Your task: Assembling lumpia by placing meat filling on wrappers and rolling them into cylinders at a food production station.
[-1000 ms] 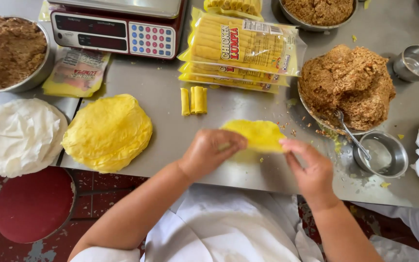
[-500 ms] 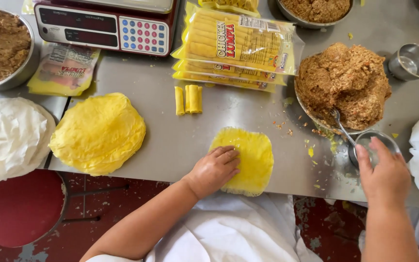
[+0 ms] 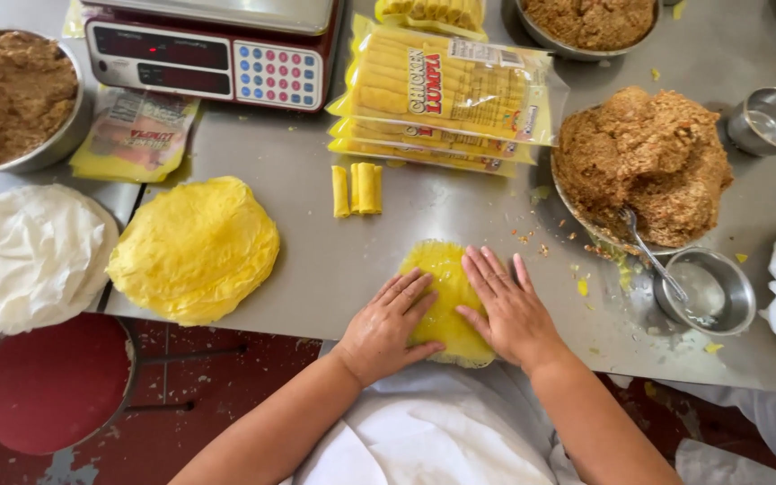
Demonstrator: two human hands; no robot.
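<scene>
Hands flat, palms down: the left hand [image 3: 386, 325] and right hand [image 3: 507, 308] press side by side on a single yellow wrapper [image 3: 445, 301], fingers spread and gripping nothing, at the near edge of the steel table [image 3: 316, 260]. Half a second ago only the left hand pinned the sheet while the right reached toward the small steel bowl [image 3: 707, 289]; now both are on it, so the work appears to have moved to pressing or rolling. Beyond lie three finished yellow rolls [image 3: 357, 189], a stack of wrappers [image 3: 195, 248], a heaped pan of brown filling [image 3: 648, 162] with a spoon [image 3: 653, 256], packed rolls [image 3: 446, 94] and a scale [image 3: 213, 49].
</scene>
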